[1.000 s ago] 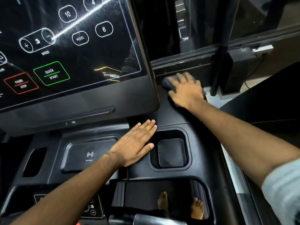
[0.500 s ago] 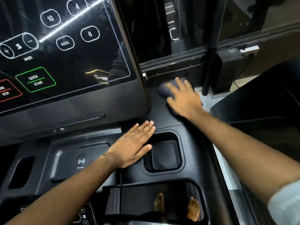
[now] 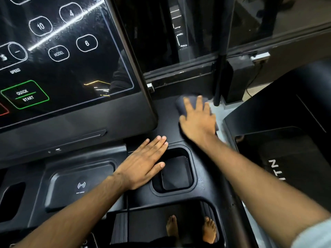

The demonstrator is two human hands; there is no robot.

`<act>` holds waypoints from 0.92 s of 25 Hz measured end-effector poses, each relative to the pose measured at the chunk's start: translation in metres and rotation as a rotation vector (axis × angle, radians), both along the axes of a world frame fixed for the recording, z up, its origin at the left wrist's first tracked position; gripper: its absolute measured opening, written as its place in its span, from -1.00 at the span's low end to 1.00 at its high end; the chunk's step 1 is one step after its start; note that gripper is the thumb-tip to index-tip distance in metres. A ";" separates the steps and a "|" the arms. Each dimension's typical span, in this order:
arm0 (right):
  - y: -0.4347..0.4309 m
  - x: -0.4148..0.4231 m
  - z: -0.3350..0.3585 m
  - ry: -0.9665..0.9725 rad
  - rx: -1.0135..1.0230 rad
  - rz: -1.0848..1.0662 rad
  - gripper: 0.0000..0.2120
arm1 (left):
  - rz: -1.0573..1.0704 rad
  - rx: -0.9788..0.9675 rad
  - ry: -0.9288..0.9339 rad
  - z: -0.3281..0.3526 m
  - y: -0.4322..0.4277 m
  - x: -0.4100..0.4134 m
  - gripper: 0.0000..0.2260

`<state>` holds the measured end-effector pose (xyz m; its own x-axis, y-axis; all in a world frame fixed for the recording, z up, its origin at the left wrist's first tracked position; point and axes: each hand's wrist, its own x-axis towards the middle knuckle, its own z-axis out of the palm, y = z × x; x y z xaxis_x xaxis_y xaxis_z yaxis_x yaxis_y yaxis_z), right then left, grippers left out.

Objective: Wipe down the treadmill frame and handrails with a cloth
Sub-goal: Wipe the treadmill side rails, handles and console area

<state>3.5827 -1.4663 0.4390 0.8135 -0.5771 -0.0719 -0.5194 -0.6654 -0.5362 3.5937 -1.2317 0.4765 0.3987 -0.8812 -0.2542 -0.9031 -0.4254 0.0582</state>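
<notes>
Head camera: the dark cloth (image 3: 180, 106) sits at the far right corner of the treadmill frame (image 3: 168, 126), just beside the screen (image 3: 62, 59) edge. It is pressed flat under the right hand (image 3: 198, 122), fingers (image 3: 198, 102) spread wide and straight, not curled. The left hand (image 3: 143, 165) lies flat on the frame nearer in, fingers straight and together, holding nothing, touching the square recess (image 3: 176, 173). Bare feet (image 3: 172, 228) show below.

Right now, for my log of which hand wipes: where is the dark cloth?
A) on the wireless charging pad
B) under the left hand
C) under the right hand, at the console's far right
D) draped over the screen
C: the right hand presses flat on the dark cloth there, while the left hand rests on the bare plastic of the console.
</notes>
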 end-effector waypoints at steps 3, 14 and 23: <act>-0.011 -0.013 -0.008 -0.041 0.028 0.108 -0.38 | -0.017 -0.012 0.008 -0.002 -0.002 0.000 -0.43; 0.014 -0.066 0.011 0.186 0.153 -0.274 -0.36 | -0.011 -0.012 0.017 -0.001 -0.003 0.001 -0.42; 0.049 -0.110 0.013 0.231 0.090 -0.290 -0.32 | 0.003 -0.034 0.034 -0.001 0.000 -0.007 -0.41</act>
<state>3.4728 -1.4170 0.4518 0.5733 -0.7643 -0.2952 -0.7935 -0.4283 -0.4323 3.5864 -1.2315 0.4752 0.3931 -0.8883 -0.2375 -0.8991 -0.4255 0.1029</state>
